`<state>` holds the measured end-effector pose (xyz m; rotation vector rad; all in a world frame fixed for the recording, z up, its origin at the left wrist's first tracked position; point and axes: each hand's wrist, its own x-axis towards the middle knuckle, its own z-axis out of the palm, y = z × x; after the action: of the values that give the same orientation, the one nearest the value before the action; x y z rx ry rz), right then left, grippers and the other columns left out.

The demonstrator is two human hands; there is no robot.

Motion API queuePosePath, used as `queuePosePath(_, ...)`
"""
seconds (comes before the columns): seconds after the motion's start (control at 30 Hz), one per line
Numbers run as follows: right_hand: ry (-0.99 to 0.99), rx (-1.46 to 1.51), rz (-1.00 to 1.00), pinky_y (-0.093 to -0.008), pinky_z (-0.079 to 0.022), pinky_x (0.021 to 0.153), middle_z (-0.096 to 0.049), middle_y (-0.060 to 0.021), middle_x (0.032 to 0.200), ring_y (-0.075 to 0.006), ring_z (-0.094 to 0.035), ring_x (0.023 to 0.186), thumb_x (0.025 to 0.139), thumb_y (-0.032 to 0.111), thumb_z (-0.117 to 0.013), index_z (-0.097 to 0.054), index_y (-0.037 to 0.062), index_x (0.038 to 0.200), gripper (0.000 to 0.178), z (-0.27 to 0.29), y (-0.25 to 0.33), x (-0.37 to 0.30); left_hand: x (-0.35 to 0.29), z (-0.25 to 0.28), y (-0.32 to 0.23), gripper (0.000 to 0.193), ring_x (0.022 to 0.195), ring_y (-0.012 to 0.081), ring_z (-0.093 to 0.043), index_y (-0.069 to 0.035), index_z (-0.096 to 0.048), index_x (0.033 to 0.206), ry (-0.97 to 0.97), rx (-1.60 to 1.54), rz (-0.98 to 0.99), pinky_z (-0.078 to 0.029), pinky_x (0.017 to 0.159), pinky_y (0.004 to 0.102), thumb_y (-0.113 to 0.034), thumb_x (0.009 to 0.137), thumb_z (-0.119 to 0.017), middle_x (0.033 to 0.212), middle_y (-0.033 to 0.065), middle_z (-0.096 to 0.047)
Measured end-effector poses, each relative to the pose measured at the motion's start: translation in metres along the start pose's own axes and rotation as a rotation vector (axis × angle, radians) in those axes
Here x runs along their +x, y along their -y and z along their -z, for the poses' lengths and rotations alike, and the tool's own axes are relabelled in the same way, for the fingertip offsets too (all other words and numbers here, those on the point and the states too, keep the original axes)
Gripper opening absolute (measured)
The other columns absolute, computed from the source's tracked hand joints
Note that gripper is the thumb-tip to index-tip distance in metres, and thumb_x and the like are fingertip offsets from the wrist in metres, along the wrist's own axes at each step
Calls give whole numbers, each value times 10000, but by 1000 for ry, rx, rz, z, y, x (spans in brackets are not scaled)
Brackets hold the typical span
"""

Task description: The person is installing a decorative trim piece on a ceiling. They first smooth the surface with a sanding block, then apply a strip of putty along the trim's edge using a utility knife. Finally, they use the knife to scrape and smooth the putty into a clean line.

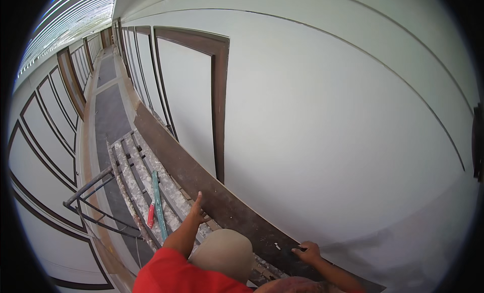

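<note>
A long dark brown board [237, 207] runs along the foot of the white wall, beside the platform. My left hand [198, 211] is at the board's lower part, thumb raised and fingers spread, with nothing visible in it. Farther right, my right hand [309, 253] is bent over the board's upper edge, thumb on its dark face and fingers at the top. A teal straight-edged bar [159, 204] and a red-handled tool [150, 216] lie on the slats left of my left forearm.
Paint-spattered slats [132, 167] form the platform, with a dark metal frame [98, 192] at its left side. A brown-trimmed door frame [220, 91] stands in the white wall [322, 121]. A long corridor floor [108, 109] stretches away, with panelled walls [45, 136] on the left.
</note>
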<state>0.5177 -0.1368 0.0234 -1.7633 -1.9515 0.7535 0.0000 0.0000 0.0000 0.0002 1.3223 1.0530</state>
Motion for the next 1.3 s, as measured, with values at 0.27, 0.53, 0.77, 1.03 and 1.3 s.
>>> queuePosePath(0.27,-301,-164,165,-425,-512,646,-663,-150,748,-350,-652,705,683,244,-946,-699,18,755,343,143,4,-56,-18,-76,67,1103,1522,407,-257,-82,-236,1628,336,-22,-35,-300,1198,617,-625,842,-788,1668,208,-221)
queuePosePath(0.53,-349,-259,247,-459,-482,668,-653,-173,776,-372,-617,737,677,150,-911,-687,0,765,283,241,91,-60,-53,-154,16,1025,1460,362,-363,-79,-199,1571,556,-76,-292,-365,1137,603,-349,851,-877,1586,135,-344)
queuePosePath(0.77,-564,-308,439,-475,-422,628,-553,-165,745,-390,-558,719,702,118,-871,-592,-12,767,314,328,153,-75,-154,-239,-17,845,1437,296,-403,-159,-286,1541,635,-298,-530,-373,1168,547,-274,905,-830,1538,77,-421)
queuePosePath(1.03,-752,-566,637,-488,-453,698,-606,-221,943,-427,-575,818,745,54,-818,-575,-50,885,300,412,207,-104,-207,-317,-63,846,1450,303,-394,-118,-297,1563,783,-408,-726,-330,1234,483,-336,923,-806,1575,97,-403)
queuePosePath(1.3,-844,-444,638,-439,-452,664,-588,-205,818,-394,-559,721,784,62,-812,-589,-42,853,256,455,216,-98,-235,-384,-89,991,1422,329,-421,-69,-402,1546,550,-302,-950,-327,1210,476,-594,820,-826,1565,151,-438)
